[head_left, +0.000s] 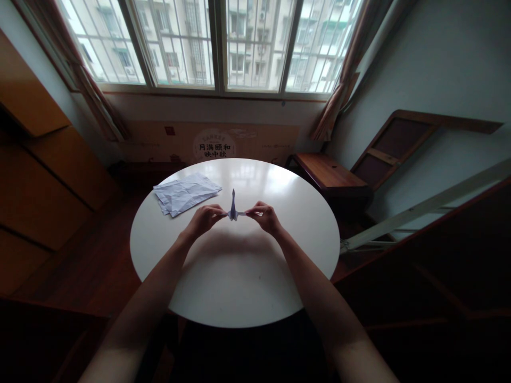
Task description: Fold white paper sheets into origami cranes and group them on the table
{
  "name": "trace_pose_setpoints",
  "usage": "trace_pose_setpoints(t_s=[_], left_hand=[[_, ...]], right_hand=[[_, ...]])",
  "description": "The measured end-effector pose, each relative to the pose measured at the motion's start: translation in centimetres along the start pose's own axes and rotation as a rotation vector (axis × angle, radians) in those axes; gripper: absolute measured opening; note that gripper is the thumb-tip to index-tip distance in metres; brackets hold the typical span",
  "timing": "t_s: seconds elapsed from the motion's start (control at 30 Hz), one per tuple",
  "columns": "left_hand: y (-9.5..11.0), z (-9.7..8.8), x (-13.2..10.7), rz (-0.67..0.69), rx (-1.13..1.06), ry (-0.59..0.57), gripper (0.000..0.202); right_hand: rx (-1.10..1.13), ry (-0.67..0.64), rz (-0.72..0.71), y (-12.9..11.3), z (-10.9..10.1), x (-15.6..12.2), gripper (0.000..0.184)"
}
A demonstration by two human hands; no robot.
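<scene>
Between my two hands is a small folded paper crane (233,207), with one thin point standing straight up and a part spreading out to each side. My left hand (206,218) pinches its left side between thumb and fingers. On the opposite side, my right hand (265,215) is closed in a pinch on the right part. The crane is over the middle of the white round table (239,287); whether it touches the surface I cannot tell. Creased white paper sheets (187,192) lie in a loose pile on the table, beyond my left hand.
A wooden bench or low table (333,170) stands behind the round table at the right. Wooden cabinets (59,186) line the left side. A barred window (219,48) with tied curtains is ahead, above a printed banner (255,135).
</scene>
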State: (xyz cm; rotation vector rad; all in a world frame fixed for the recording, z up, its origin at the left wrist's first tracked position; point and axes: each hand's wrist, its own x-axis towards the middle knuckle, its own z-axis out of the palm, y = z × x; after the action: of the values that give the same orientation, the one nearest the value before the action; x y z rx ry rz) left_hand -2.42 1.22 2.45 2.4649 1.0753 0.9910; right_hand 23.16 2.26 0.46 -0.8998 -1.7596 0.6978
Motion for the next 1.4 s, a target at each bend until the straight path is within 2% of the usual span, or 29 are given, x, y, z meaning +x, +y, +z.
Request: trace_pose_setpoints(t_s=[0.3, 0.47, 0.63, 0.87, 1.4], left_hand=[[0.1, 0.4, 0.2, -0.144, -0.228, -0.005, 0.036], [1.0, 0.2, 0.5, -0.306, -0.500, -0.006, 0.040], [2.0, -0.2, 0.7, -0.409, -0.576, 0.061, 0.042], [1.4, 0.0, 0.8, -0.435, -0.650, 0.100, 0.046], [0.3, 0.2, 0.7, -0.474, -0.653, 0.106, 0.044]], right_hand=[[0.124, 0.016, 0.077, -0.8, 0.3, 0.2, 0.026], [0.263, 0.110, 0.210, -1.2, 0.2, 0.5, 0.034], [0.337, 0.166, 0.330, -1.3, -0.2, 0.7, 0.040], [0.374, 0.188, 0.378, -1.4, -0.5, 0.8, 0.041], [0.360, 0.167, 0.411, -1.5, -0.7, 0.8, 0.042]])
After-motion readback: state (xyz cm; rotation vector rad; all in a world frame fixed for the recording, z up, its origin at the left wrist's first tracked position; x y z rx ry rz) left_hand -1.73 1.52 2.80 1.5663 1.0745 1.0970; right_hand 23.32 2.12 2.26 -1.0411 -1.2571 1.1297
